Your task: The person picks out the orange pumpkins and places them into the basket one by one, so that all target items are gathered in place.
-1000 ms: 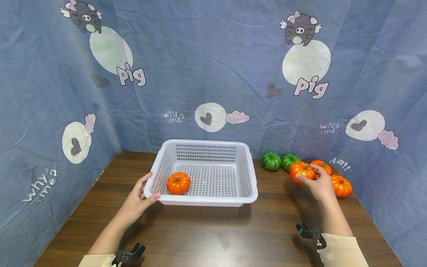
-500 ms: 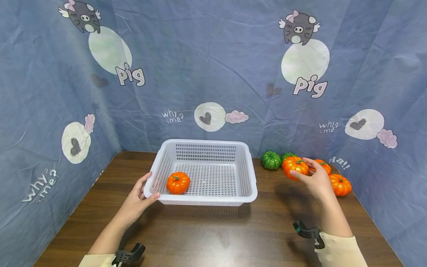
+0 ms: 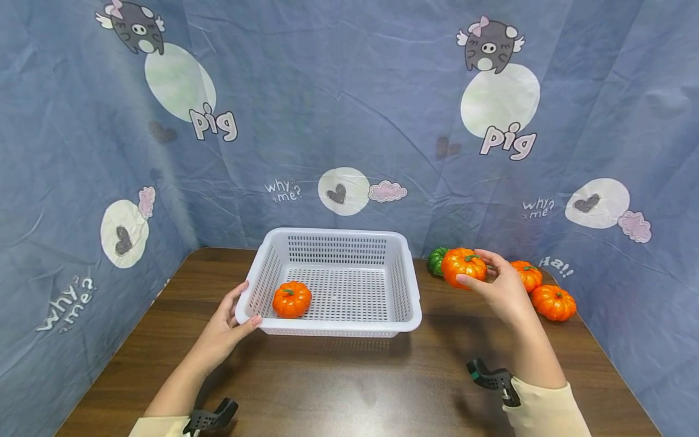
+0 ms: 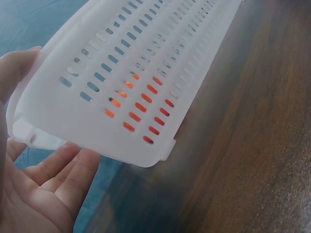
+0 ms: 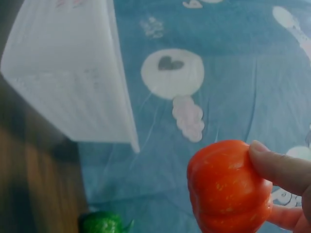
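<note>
My left hand point(image 3: 222, 328) grips the near-left corner of a white slotted plastic basket point(image 3: 338, 326), thumb over the rim and fingers around the side. In the left wrist view the basket's wall point(image 4: 73, 116) shows orange through its slots. One small orange pumpkin point(image 3: 292, 300) with a green stem sits inside, at the basket's left. My right hand point(image 3: 505, 288) pinches another orange pumpkin point(image 3: 460, 267) between thumb and fingers, to the right of the basket. The right wrist view shows this held pumpkin point(image 5: 228, 189) raised, the fingers at its side.
A green pumpkin point(image 3: 437, 261) stands at the back of the wooden table point(image 3: 349, 382), partly behind the held one. Two more orange pumpkins, one at the back point(image 3: 526, 277) and one nearer point(image 3: 554, 303), lie at the right. A blue printed cloth point(image 3: 338, 121) surrounds the table.
My right hand has lifted the orange pumpkin away from the others and carried it left toward the basket, now covering the second green pumpkin. My left hand and the basket stay put.
</note>
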`<control>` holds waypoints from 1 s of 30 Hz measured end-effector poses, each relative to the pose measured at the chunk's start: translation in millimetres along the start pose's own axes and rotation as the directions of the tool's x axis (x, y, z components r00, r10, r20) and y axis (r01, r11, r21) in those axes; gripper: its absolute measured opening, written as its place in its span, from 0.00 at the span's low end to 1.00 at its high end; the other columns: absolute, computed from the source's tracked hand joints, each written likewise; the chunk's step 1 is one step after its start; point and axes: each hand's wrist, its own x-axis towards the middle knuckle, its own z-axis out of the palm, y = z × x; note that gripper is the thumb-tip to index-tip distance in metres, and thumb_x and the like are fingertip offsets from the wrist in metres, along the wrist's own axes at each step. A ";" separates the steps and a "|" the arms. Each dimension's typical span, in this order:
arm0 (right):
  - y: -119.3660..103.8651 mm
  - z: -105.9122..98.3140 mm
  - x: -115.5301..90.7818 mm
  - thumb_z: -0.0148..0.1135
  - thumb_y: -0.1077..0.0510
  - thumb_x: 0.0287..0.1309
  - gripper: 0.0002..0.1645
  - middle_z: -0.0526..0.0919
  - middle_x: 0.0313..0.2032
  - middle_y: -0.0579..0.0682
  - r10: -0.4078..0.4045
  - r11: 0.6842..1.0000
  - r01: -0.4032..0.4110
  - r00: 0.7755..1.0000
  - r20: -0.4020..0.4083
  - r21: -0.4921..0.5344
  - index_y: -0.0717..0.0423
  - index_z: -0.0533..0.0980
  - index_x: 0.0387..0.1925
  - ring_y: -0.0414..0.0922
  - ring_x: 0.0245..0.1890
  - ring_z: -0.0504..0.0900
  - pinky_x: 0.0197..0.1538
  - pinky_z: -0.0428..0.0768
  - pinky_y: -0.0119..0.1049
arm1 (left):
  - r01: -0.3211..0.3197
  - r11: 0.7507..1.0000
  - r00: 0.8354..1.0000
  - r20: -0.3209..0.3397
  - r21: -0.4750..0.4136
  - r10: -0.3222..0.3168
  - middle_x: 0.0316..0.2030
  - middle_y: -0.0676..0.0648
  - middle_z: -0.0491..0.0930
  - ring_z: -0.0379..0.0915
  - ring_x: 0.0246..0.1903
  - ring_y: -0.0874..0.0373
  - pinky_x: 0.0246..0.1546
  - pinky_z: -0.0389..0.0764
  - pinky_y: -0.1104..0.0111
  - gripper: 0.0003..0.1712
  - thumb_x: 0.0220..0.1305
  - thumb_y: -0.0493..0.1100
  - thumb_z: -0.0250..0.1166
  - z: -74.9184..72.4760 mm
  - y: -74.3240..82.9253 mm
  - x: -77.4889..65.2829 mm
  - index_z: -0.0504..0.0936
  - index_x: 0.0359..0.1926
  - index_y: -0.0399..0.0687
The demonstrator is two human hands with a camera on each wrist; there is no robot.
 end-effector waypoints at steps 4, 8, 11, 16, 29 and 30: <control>-7.8 5.0 -0.2 0.73 0.45 0.57 0.48 0.68 0.67 0.64 -0.010 1.000 0.011 1.000 0.014 -0.004 0.58 0.63 0.72 0.61 0.61 0.71 0.56 0.74 0.49 | 0.007 1.000 1.000 -0.004 0.000 -0.007 0.72 0.29 0.57 0.60 0.66 0.33 0.50 0.73 0.80 0.50 0.67 0.35 0.66 -0.2 0.5 -0.2 0.44 0.79 0.45; -15.5 10.8 0.6 0.74 0.46 0.56 0.47 0.69 0.67 0.62 -0.023 1.000 0.023 1.000 0.022 0.010 0.56 0.65 0.72 0.60 0.61 0.72 0.56 0.74 0.51 | 0.013 1.000 1.000 -0.010 0.013 -0.012 0.71 0.29 0.58 0.61 0.66 0.33 0.49 0.73 0.80 0.50 0.66 0.36 0.66 -0.4 1.2 -0.8 0.45 0.79 0.45; -21.6 15.3 1.6 0.74 0.47 0.57 0.46 0.69 0.66 0.62 -0.033 0.999 0.032 0.999 0.034 0.019 0.56 0.65 0.71 0.60 0.60 0.73 0.56 0.75 0.50 | 0.017 1.000 1.000 -0.008 0.021 -0.017 0.71 0.29 0.59 0.61 0.66 0.34 0.50 0.72 0.80 0.50 0.67 0.37 0.66 -0.4 2.3 -1.3 0.44 0.79 0.46; -30.6 23.9 5.6 0.74 0.47 0.57 0.46 0.69 0.67 0.61 -0.043 0.998 0.040 0.997 0.063 0.048 0.57 0.65 0.71 0.60 0.61 0.72 0.56 0.76 0.49 | 0.020 0.999 1.000 -0.004 0.028 -0.020 0.70 0.28 0.61 0.61 0.66 0.34 0.50 0.71 0.81 0.50 0.67 0.37 0.66 -0.1 3.7 -1.8 0.43 0.79 0.47; -51.3 50.3 19.0 0.74 0.50 0.56 0.44 0.68 0.66 0.61 -0.059 0.992 0.044 0.991 0.122 0.119 0.57 0.66 0.70 0.60 0.60 0.72 0.53 0.80 0.47 | 0.035 0.999 0.999 0.000 0.034 -0.035 0.71 0.29 0.59 0.60 0.67 0.34 0.50 0.72 0.78 0.50 0.67 0.40 0.66 -1.8 -1.3 -0.6 0.43 0.79 0.47; -52.8 52.4 20.3 0.75 0.51 0.56 0.44 0.69 0.66 0.61 -0.058 0.992 0.043 0.990 0.125 0.119 0.56 0.66 0.70 0.59 0.60 0.73 0.53 0.80 0.47 | 0.034 0.999 0.999 0.001 0.036 -0.034 0.71 0.29 0.59 0.60 0.67 0.34 0.50 0.72 0.78 0.50 0.67 0.40 0.66 -1.9 -1.4 -0.5 0.43 0.79 0.47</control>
